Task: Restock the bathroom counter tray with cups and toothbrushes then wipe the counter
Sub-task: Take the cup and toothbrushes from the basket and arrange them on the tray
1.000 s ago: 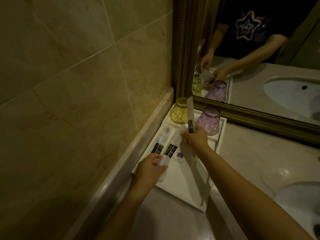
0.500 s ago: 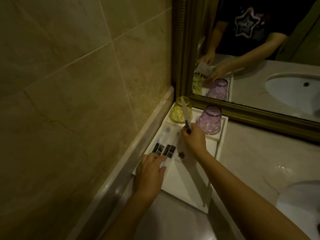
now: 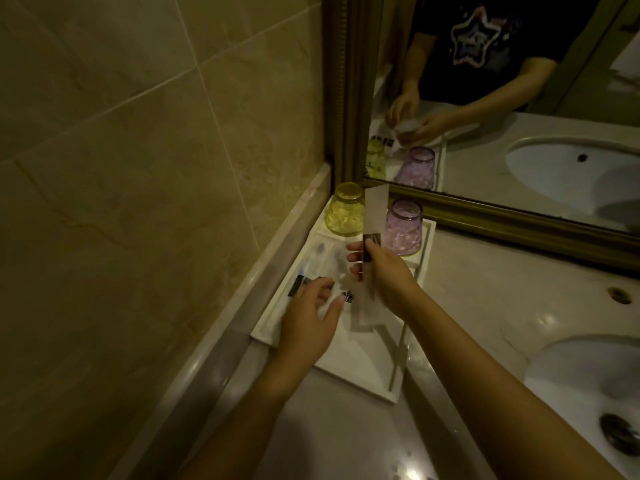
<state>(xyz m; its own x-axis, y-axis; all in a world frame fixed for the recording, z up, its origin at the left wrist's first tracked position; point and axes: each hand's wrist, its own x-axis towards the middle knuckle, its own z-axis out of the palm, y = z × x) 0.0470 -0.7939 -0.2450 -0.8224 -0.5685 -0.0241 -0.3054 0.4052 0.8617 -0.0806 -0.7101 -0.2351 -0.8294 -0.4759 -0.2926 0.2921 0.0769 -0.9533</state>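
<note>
right hand (image 3: pixel 384 271) pinching a wrapped toothbrush packet (image 3: pixel 374 216) upright over the tray (image 3: pixel 394 393)

the packet stands on end above the tray's middle, between the two upturned cups, held at its dark printed band by thumb and fingertips. it looks light, thin and floppy, with slick film, so a pinch near the band where the handle stiffens it seems safest. left hand (image 3: pixel 308 320) hovers open and loose, holding nothing, over more packets (image 3: pixel 311 271) lying flat at the tray's left, by the wall. yellow cup (image 3: pixel 346 209) sits at the far left corner, purple cup (image 3: pixel 403 226) just right of it; both look fragile. counter (image 3: pixel 485 306) and sink (image 3: pixel 588 382) lie to the right.
</note>
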